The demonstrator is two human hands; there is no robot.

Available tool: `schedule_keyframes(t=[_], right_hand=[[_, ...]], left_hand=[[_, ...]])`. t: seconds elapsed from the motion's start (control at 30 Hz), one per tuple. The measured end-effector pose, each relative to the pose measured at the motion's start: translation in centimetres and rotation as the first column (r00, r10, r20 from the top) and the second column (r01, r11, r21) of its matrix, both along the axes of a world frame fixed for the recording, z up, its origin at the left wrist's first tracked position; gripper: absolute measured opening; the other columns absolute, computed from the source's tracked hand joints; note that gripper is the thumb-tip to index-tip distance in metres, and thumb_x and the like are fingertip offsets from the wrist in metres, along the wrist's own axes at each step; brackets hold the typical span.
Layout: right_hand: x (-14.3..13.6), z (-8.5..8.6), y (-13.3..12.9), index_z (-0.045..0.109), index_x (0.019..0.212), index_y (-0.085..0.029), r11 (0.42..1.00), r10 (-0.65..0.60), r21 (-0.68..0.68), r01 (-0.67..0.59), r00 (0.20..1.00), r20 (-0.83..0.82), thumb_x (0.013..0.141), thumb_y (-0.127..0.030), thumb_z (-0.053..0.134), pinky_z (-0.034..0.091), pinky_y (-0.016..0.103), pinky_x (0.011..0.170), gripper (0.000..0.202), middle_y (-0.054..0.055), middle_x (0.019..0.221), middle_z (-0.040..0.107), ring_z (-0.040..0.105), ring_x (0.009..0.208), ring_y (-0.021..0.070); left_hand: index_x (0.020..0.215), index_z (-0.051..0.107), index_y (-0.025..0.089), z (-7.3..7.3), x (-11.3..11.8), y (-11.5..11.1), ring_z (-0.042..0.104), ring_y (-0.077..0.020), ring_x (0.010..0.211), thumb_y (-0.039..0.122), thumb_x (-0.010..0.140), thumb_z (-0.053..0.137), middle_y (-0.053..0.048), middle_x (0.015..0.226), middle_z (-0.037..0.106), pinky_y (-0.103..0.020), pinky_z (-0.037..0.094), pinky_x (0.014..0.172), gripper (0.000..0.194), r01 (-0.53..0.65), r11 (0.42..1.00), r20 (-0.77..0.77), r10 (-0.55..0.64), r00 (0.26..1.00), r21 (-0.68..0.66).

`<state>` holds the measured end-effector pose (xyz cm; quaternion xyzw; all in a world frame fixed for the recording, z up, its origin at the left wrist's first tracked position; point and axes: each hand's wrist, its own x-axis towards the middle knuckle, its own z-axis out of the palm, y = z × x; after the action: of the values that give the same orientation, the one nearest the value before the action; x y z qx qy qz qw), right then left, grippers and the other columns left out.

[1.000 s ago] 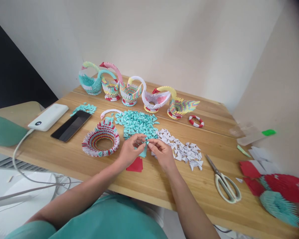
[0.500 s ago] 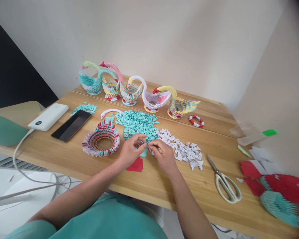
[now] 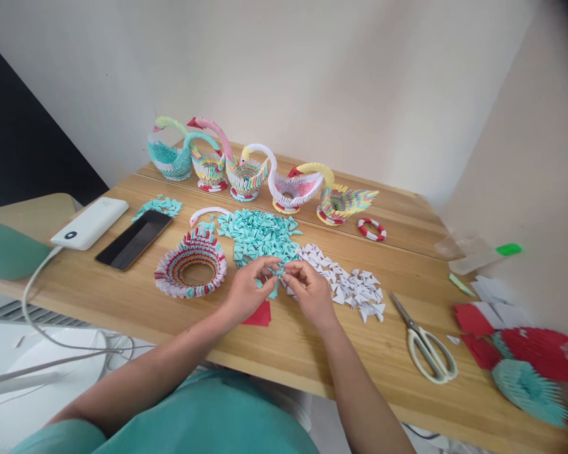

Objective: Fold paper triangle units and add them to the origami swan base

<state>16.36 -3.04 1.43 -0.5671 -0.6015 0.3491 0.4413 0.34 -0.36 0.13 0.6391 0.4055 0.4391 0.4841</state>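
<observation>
Between my two hands is a small teal paper piece [image 3: 279,272], mostly covered by my fingers. My left hand [image 3: 250,284] pinches it from the left, and my right hand [image 3: 308,289] grips it from the right with thumb and forefinger. Behind them spreads a pile of folded teal paper triangles [image 3: 262,233]. White paper triangles [image 3: 355,287] lie scattered to the right of my right hand. A round bowl of folded red, white and teal pieces [image 3: 163,272] stands left of my left hand. Under my left wrist lies red paper [image 3: 261,315].
Several paper swans [image 3: 293,189] line the back of the table, with a red-and-white ring [image 3: 372,229] at their right. Scissors [image 3: 430,353] lie on the right. A phone [image 3: 135,239] and a white power bank [image 3: 89,222] with a cable are on the left.
My fingertips have shifted slightly, and more of the teal piece shows between them. Both hands stay in nearly the same place. The view has moved a little.
</observation>
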Motion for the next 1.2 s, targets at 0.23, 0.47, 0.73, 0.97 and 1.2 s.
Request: schedule_keyframes(t=[0.23,0.47,0.73,0.97,1.2], right_hand=[[0.1,-0.5,0.2,0.07,0.099,-0.022,0.996,0.031,-0.08,-0.044,0.987,-0.156,0.083,-0.036,0.062,0.047,0.026,0.059,0.023,0.002,0.082,0.072,0.062,0.068,0.016],[-0.3,-0.8,0.1,0.069,0.098,-0.022,0.997,-0.016,-0.076,0.004,0.986,-0.164,0.084,-0.039,0.061,0.046,0.025,0.057,0.024,0.0,0.073,0.066,0.059,0.064,0.0151],[-0.8,-0.6,-0.1,0.066,0.092,-0.021,0.996,-0.085,-0.007,0.085,0.99,-0.116,0.083,-0.034,0.06,0.044,0.024,0.055,0.017,-0.002,0.065,0.059,0.055,0.059,0.0136],[-0.8,-0.6,-0.3,0.067,0.087,-0.021,0.976,-0.172,0.142,0.167,0.985,0.023,0.084,-0.029,0.061,0.051,0.027,0.067,0.011,0.002,0.079,0.071,0.065,0.071,0.0165],[-0.6,-0.4,-0.3,0.069,0.086,-0.023,0.974,-0.141,0.186,0.131,0.989,0.041,0.085,-0.028,0.063,0.052,0.028,0.071,0.009,0.001,0.082,0.072,0.066,0.074,0.0166]], left_hand=[[0.111,0.062,0.016,-0.1,0.1,-0.4,0.062,-0.0135,0.074,0.012,0.081,0.058,-0.006,0.094,0.069,-0.025,0.051,0.07,0.031,-0.051,0.994,-0.042,0.056,0.998,0.101],[0.11,0.063,0.019,-0.1,0.1,-0.7,0.061,-0.0133,0.073,0.01,0.083,0.058,-0.004,0.091,0.068,-0.025,0.051,0.071,0.03,-0.086,0.929,-0.132,0.142,0.981,0.361],[0.114,0.062,0.021,-0.3,0.2,-0.8,0.063,-0.0142,0.079,0.011,0.086,0.059,-0.005,0.105,0.068,-0.027,0.051,0.076,0.031,-0.036,0.878,-0.171,0.133,0.976,0.477],[0.116,0.061,0.019,-0.3,0.3,-0.7,0.063,-0.0154,0.083,0.017,0.084,0.061,-0.007,0.106,0.068,-0.028,0.052,0.077,0.032,-0.063,0.972,-0.05,0.076,0.996,0.228],[0.091,0.067,0.012,0.2,-0.1,0.3,0.057,-0.0118,0.059,0.04,0.076,0.07,-0.002,0.068,0.066,-0.022,0.047,0.056,0.032,0.064,0.948,0.218,0.006,0.976,-0.311]])
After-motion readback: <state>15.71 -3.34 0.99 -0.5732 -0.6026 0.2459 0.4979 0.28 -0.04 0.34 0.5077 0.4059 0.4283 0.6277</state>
